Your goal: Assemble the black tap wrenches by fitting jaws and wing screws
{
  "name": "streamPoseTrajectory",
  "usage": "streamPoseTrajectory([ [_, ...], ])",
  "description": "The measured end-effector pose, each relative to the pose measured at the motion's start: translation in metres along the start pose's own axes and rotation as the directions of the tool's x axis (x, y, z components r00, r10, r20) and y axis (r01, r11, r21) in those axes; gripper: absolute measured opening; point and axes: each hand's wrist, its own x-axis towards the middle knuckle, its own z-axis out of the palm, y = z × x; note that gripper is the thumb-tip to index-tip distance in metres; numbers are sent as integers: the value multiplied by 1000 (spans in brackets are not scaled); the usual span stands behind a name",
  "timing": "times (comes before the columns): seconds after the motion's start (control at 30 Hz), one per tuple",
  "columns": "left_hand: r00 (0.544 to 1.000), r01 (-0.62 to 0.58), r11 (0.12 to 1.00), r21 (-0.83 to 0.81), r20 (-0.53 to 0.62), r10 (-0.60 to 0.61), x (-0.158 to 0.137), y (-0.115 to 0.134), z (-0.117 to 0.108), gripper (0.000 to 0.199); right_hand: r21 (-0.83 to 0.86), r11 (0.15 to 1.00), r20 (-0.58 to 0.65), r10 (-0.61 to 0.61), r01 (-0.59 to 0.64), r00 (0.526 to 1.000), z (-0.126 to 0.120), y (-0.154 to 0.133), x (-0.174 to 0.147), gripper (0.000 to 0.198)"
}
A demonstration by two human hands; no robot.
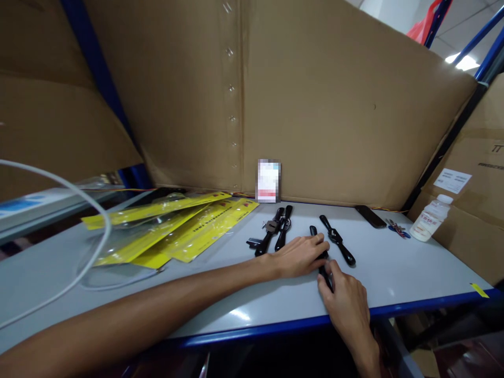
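A black spokeshave [313, 231] lies at an angle on the grey tabletop under both my hands. My left hand [301, 255] reaches across from the left, its fingers curled over the tool's middle, which they hide. Near the table's front edge, my right hand [348, 291] pinches the handle closer to me between thumb and fingers. Just right of the hands rests another black spokeshave [336, 239], untouched. To the left, two more spokeshaves, one with a wide grey-black body [271, 227] and one slimmer [284, 228], lie side by side near a small dark flat piece [254, 243].
Yellow cards in clear plastic packaging [205, 231] spread over the left side. A white cable [100, 210] loops in front. At the back right are a dark phone [370, 216], keys [397, 228] and a bottle [431, 218]. Tall cardboard [315, 105] walls the back.
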Motion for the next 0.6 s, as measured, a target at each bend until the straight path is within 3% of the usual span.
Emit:
streamPoseTrajectory([
  [0.4,993,112,989,-98,-21,-114,2,11,3,13,-12,1000,2,13,-13,1000,-1,0,0,16],
  [0.6,972,149,925,-350,-118,-202,8,8,10,14,-22,999,17,24,-24,1000,-4,-3,0,15],
])
